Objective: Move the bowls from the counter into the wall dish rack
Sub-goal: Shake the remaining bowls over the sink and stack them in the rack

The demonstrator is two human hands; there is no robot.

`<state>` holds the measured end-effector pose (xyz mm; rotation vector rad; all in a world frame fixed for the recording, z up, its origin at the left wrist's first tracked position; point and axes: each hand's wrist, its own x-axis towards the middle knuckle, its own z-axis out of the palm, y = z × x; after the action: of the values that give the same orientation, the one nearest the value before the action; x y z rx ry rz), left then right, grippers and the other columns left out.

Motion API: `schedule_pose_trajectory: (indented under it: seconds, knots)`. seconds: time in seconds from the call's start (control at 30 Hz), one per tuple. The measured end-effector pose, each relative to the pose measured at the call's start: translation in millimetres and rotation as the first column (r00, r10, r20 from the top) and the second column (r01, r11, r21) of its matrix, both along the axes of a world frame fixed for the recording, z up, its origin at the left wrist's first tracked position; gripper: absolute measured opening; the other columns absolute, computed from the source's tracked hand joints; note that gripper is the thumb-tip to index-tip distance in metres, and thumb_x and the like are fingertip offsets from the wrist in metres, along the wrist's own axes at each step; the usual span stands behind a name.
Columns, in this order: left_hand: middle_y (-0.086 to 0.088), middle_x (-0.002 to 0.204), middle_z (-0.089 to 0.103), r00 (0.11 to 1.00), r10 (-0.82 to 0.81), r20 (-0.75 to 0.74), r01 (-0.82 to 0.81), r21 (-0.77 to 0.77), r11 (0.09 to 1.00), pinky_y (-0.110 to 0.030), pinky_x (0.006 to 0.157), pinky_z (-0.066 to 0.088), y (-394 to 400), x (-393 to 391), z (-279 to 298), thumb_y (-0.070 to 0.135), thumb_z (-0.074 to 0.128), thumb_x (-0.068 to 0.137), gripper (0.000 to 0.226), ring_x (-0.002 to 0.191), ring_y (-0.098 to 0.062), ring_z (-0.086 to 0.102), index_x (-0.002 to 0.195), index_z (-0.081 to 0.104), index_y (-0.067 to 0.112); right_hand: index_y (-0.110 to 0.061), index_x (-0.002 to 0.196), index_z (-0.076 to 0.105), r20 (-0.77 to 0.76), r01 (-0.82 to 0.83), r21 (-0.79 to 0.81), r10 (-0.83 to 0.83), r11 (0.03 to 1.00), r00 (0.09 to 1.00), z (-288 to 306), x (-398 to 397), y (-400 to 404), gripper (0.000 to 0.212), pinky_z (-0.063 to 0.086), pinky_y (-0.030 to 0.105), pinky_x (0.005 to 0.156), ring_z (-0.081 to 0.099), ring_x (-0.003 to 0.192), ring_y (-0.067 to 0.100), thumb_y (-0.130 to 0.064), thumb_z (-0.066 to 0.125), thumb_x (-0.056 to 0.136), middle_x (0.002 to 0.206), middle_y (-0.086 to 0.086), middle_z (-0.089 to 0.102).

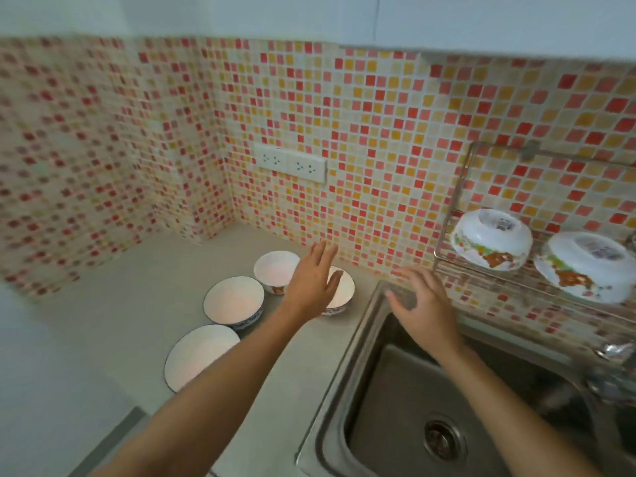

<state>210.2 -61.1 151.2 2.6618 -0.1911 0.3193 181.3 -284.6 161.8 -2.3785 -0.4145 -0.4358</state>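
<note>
Left hand (314,281) spread wide over nearest bowl (339,295) on bench (144,287); right hand (424,302) relaxed, empty, over sink (395,390) — take the rim firmly; invert into wall rack (457,201) beside two racked bowls (493,239).

Four bowls stand upright on the desk (144,290), left of the sink (430,390). The nearest bowl (196,356) lies at seven o'clock of the group; the second bowl (234,301) sits just behind it; the third bowl (275,270) stands toward the wall; the fourth bowl (344,287) lies at three o'clock of it, nearest the sink. The left hand (313,280) hovers over the fourth bowl, the right hand (426,304) over the sink's rear left corner. On the wall at two o'clock, the dish rack (457,204) holds two inverted bowls: rack bowl one (492,239) left of rack bowl two (585,266). A socket strip (289,163) is mounted behind the desk.
</note>
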Motion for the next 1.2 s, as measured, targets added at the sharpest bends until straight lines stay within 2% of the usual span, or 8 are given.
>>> schedule_pose_trajectory:
  seconds: [0.13, 0.33, 0.47, 0.53, 0.63, 0.77, 0.93, 1.2]
  knots:
    - [-0.008, 0.158, 0.017, 0.997, 0.073, -0.036, -0.073, -0.002, 0.997, -0.04, 0.117, 0.013, 66.1, 23.4, -14.5, 0.033, 0.039, 0.099, 0.052, 0.146, -0.028, 0.009, 0.147, 0.026, 0.017, -0.024, 0.126, 0.057, -0.183, -0.013, -0.041, 0.005, 0.999, 0.983, -27.0, 29.7, 72.4, 0.041, 0.037, 0.024, 0.095, 0.046, 0.123, 0.013, -0.039, 0.065, 0.089, 0.133, -0.006, 0.052]
    - [-0.013, 0.156, 0.019, 0.964, 0.196, -0.179, -0.19, 0.054, 0.98, -0.043, 0.118, 0.015, 151.3, 67.6, -52.9, 0.034, 0.038, 0.099, 0.053, 0.144, -0.032, 0.014, 0.146, 0.025, 0.013, -0.021, 0.124, 0.058, -0.3, 0.032, -0.067, -0.05, 0.997, 0.953, -68.1, 87.9, 166.2, 0.038, 0.039, 0.034, 0.099, 0.049, 0.122, 0.021, -0.032, 0.064, 0.089, 0.126, -0.001, 0.061]
    - [-0.013, 0.154, 0.024, 0.943, 0.211, -0.258, -0.192, 0.098, 0.976, -0.044, 0.115, 0.021, 183.3, 92.2, -73.1, 0.035, 0.037, 0.099, 0.054, 0.14, -0.031, 0.023, 0.145, 0.026, 0.01, -0.019, 0.138, 0.048, -0.434, 0.014, -0.094, -0.053, 0.995, 0.899, -90.4, 125.9, 209.2, 0.055, 0.038, 0.044, 0.104, 0.044, 0.129, 0.031, -0.038, 0.063, 0.089, 0.135, 0.007, 0.057]
    - [-0.014, 0.152, 0.028, 0.928, 0.225, -0.296, -0.192, 0.136, 0.972, -0.045, 0.112, 0.023, 193.2, 104.2, -80.2, 0.036, 0.037, 0.099, 0.054, 0.138, -0.032, 0.027, 0.145, 0.026, 0.009, -0.02, 0.143, 0.041, -0.464, -0.015, -0.154, -0.059, 0.988, 0.884, -105.0, 143.2, 222.4, 0.061, 0.031, 0.051, 0.111, 0.039, 0.134, 0.034, -0.041, 0.062, 0.089, 0.139, 0.009, 0.054]
    - [-0.017, 0.151, 0.028, 0.9, 0.231, -0.37, -0.191, 0.141, 0.971, -0.045, 0.112, 0.023, 203.7, 124.5, -91.0, 0.035, 0.036, 0.099, 0.054, 0.138, -0.033, 0.027, 0.144, 0.026, 0.006, -0.019, 0.149, 0.031, -0.508, -0.02, -0.278, -0.129, 0.96, 0.851, -119.5, 163.8, 233.9, 0.066, 0.008, 0.054, 0.119, 0.022, 0.145, 0.033, -0.041, 0.057, 0.092, 0.148, 0.011, 0.045]
    - [-0.021, 0.151, 0.029, 0.872, 0.193, -0.45, -0.197, 0.039, 0.98, -0.042, 0.113, 0.023, 213.0, 154.4, -106.9, 0.029, 0.039, 0.099, 0.054, 0.139, -0.033, 0.026, 0.143, 0.027, 0.001, -0.014, 0.15, 0.027, -0.49, -0.03, -0.424, -0.201, 0.905, 0.848, -126.2, 183.7, 240.6, 0.062, -0.002, 0.051, 0.12, 0.011, 0.15, 0.028, -0.039, 0.047, 0.097, 0.155, 0.012, 0.035]
    - [-0.024, 0.138, 0.046, 0.815, 0.154, -0.559, -0.196, -0.016, 0.981, -0.042, 0.102, 0.036, 215.7, 179.0, -124.2, 0.026, 0.041, 0.098, 0.049, 0.126, -0.038, 0.045, 0.14, 0.033, 0.001, -0.014, 0.148, 0.033, -0.478, -0.077, -0.582, -0.264, 0.809, 0.837, -134.0, 207.7, 250.6, 0.055, -0.01, 0.05, 0.117, 0.01, 0.151, 0.022, -0.039, 0.04, 0.1, 0.156, 0.01, 0.034]
    - [-0.027, 0.126, 0.053, 0.782, 0.187, -0.594, -0.196, 0.05, 0.979, -0.045, 0.094, 0.044, 206.8, 197.7, -129.6, 0.002, 0.045, 0.09, 0.04, 0.114, -0.042, 0.053, 0.129, 0.038, -0.003, -0.015, 0.144, 0.044, -0.419, 0.002, -0.606, -0.322, 0.795, 0.849, -134.7, 213.9, 261.0, 0.049, -0.016, 0.05, 0.117, 0.015, 0.15, 0.018, -0.024, 0.047, 0.096, 0.153, 0.009, 0.039]
